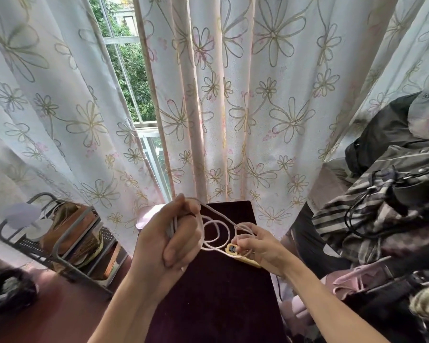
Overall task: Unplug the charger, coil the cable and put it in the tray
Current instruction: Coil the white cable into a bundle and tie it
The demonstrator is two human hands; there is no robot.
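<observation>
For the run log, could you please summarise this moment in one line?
stage: coiling | left hand: gripping cable | right hand: pinching loop | tray: unseen

Both bare forearms reach forward from the bottom edge. The left hand is a closed fist, thumb up, knuckles rightward. The right hand, lower and apart, pinches with fingertips curled inward.

Smooth, matt pale cable, rubbery-looking, looped between the fingers of both hands. Glossy yellow plastic power strip just under the right fingertips. Dark, velvety matt cloth over the table beneath. Thin, soft flower-printed curtain beyond the fingers.
</observation>
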